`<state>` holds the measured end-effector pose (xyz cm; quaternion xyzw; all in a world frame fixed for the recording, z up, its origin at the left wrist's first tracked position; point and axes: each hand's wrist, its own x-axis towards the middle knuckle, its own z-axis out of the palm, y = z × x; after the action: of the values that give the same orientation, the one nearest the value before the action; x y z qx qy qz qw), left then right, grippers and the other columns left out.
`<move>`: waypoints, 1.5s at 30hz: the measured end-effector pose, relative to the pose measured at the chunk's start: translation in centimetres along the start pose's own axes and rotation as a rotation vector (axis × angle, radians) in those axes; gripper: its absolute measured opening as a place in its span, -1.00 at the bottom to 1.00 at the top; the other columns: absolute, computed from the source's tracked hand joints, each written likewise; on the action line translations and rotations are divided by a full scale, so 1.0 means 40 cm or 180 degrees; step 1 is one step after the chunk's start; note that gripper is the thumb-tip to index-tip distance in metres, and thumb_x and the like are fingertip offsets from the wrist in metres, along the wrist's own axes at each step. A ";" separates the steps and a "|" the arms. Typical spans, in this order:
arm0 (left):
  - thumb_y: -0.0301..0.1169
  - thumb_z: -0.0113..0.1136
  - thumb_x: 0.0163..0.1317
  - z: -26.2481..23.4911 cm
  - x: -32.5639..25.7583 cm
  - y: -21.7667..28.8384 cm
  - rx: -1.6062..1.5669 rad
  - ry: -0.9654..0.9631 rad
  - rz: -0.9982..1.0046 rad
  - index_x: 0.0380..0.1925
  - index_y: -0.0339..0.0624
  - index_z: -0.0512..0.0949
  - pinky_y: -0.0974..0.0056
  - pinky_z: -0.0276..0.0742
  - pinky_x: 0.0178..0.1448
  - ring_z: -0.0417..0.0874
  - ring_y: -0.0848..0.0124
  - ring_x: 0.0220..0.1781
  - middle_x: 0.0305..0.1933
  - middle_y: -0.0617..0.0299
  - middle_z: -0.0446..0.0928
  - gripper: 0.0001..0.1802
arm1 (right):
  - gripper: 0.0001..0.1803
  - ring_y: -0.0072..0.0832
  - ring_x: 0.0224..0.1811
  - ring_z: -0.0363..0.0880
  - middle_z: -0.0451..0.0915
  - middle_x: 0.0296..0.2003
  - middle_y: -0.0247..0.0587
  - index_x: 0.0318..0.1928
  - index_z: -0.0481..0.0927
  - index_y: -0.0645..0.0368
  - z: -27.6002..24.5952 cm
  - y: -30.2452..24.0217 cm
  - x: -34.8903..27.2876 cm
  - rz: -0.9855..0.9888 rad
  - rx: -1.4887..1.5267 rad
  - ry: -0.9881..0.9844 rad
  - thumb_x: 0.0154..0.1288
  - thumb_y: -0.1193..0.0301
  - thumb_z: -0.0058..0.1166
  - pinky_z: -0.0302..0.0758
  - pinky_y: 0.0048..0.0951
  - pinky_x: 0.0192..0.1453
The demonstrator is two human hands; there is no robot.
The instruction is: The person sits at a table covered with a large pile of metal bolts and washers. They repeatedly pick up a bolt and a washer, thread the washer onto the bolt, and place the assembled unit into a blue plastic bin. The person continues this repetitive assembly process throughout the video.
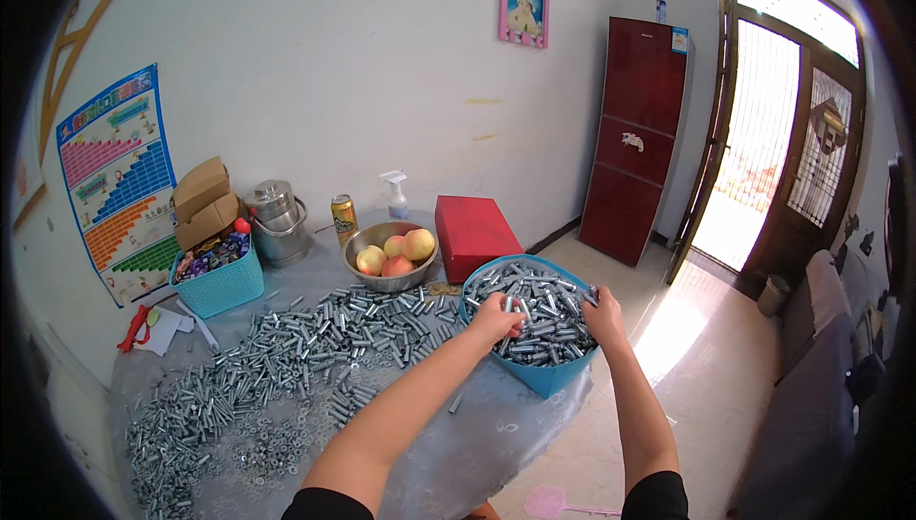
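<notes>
Many fasteners (549,324) in bin (547,380), fruit (418,244) in bowl (391,283)

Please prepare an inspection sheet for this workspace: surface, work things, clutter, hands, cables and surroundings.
Surface: table with grey patterned cloth, largely covered by metal parts.
Work things: metal tubes heaped in a blue bin; more tubes and small rings loose on the table.
Clutter: fruit bowl, can, spray bottle, pail, red box, filled basket.
Hands: left hand pinching a tube over the bin; right hand at its right edge, grip unclear.
Cables: nothing seen.
Surroundings: red fridge, brown door, pink swatter on the floor.
</notes>
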<state>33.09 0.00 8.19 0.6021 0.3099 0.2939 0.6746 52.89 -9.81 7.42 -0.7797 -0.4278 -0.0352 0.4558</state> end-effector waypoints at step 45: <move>-0.16 0.32 -0.18 -0.675 -0.566 -0.179 0.3826 0.2349 -0.1146 -0.49 -0.31 0.54 0.09 0.49 -0.21 0.58 0.06 -0.27 -0.39 -0.05 0.56 -0.60 | -0.57 -0.19 -0.20 0.51 0.47 -0.25 -0.12 -0.28 0.47 0.13 0.494 -0.479 -0.501 -0.2115 -0.0558 -0.2748 -0.22 0.22 0.24 0.48 -0.27 -0.14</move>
<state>-1.99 -1.14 0.26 0.6700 0.7194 0.1412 0.1167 20.20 -3.72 0.04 -0.5814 -0.7944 0.1103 0.1367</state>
